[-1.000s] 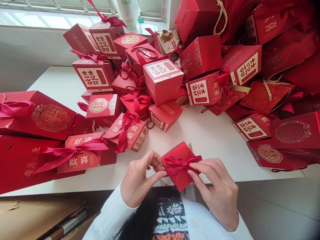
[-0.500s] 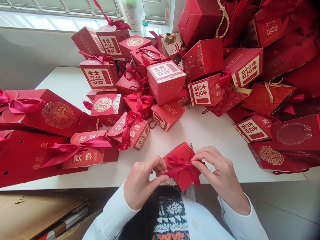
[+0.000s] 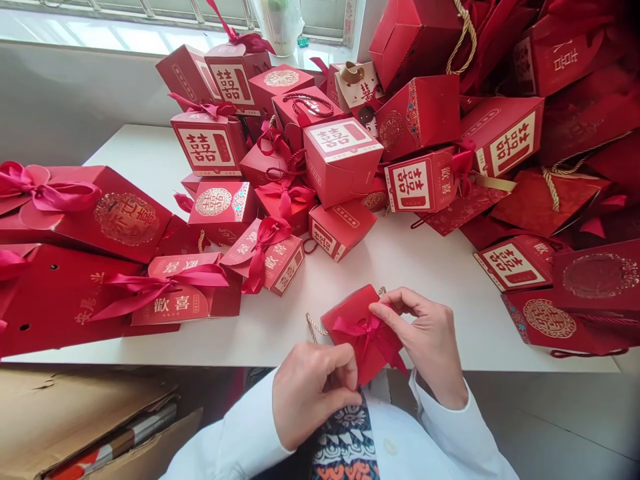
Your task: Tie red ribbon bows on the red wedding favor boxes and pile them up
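A small red gift box (image 3: 343, 308), tied with a dark pink ribbon bow (image 3: 367, 331), stands at the table's front edge, close to my body. My left hand (image 3: 315, 387) is closed at the box's near lower side, thumb and forefinger pinched, apparently on a ribbon tail; its fingers partly cover that spot. My right hand (image 3: 425, 337) pinches at the bow's upper right side, fingertips over the box top. A twisted gold cord handle (image 3: 315, 327) sticks out at the box's left.
Red gift boxes (image 3: 343, 157) with ribbons and cords are heaped across the back of the white table (image 3: 270, 333). More boxes (image 3: 537, 317) stack at the right, and larger ones (image 3: 95, 220) lie at the left. An open cardboard carton (image 3: 75, 413) sits below the table's left edge.
My left hand has let go of the bow's left loop and moved down and right to the box's near side. My right hand has shifted slightly left. The left cord handle now shows.
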{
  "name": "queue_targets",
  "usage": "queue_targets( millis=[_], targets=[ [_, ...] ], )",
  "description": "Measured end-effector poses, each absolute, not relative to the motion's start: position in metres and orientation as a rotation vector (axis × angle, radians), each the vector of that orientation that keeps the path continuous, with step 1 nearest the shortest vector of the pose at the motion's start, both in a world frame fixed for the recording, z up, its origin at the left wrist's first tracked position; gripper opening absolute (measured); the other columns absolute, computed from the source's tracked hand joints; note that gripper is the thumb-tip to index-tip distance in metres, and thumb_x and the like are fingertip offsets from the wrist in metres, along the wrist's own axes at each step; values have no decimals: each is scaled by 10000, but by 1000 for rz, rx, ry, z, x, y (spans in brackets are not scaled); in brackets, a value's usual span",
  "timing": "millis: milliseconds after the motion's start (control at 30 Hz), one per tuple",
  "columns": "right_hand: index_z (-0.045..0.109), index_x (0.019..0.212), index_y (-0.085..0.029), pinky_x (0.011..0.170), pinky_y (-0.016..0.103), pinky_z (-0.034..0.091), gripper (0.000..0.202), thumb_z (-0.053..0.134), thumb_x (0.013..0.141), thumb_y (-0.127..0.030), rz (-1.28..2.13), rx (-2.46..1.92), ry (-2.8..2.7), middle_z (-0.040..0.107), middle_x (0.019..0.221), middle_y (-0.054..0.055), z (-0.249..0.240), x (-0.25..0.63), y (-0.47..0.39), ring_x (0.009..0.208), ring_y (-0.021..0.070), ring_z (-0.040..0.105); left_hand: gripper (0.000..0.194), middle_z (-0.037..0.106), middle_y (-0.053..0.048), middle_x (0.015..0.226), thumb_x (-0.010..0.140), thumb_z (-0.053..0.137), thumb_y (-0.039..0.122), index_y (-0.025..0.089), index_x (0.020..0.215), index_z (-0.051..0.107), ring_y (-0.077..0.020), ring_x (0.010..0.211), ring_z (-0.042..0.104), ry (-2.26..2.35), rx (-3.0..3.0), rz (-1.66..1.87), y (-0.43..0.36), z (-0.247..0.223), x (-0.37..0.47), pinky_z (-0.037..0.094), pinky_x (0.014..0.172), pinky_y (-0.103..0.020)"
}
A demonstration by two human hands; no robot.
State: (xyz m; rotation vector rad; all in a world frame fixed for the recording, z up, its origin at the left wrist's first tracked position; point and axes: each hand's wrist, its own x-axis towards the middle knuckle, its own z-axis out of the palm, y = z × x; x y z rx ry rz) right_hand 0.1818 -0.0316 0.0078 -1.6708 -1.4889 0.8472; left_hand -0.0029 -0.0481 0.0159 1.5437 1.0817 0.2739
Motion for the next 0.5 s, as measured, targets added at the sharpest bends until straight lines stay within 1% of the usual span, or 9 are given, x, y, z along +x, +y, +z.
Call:
queue_targets(
  millis=[200, 300, 400, 500],
  targets=[
    [646, 657, -206, 567, 213, 403, 187, 691, 780, -339, 940, -1669, -1370, 618, 626, -47, 3, 180, -29, 564, 99, 491, 239, 513, 93, 553, 690, 730, 66, 157, 618, 521, -42, 508, 431, 1146, 1573, 251, -48, 17, -2, 316, 528, -149],
    [641, 658, -196, 559, 216, 396, 211, 694, 772, -365, 966, -1663, -1340, 601, 617, -43, 1, 180, -27, 565, 99, 473, 226, 522, 89, 556, 695, 725, 75, 158, 618, 529, -46, 508, 440, 1158, 1581, 265, -48, 16, -3, 325, 525, -148],
    [596, 637, -190, 557, 222, 369, 265, 681, 784, -392, 1006, -1622, -1427, 542, 602, -45, 1, 186, -24, 569, 97, 431, 200, 539, 78, 560, 699, 720, 105, 166, 625, 546, -59, 511, 465, 1130, 1585, 277, -49, 12, -4, 344, 516, -154],
    [499, 590, -188, 550, 235, 342, 374, 663, 790, -458, 1160, -1468, -1542, 449, 585, -48, 3, 196, -18, 563, 98, 378, 191, 546, 73, 563, 701, 718, 118, 169, 628, 549, -63, 505, 465, 1107, 1586, 283, -49, 9, -6, 349, 509, -154]
  ],
)
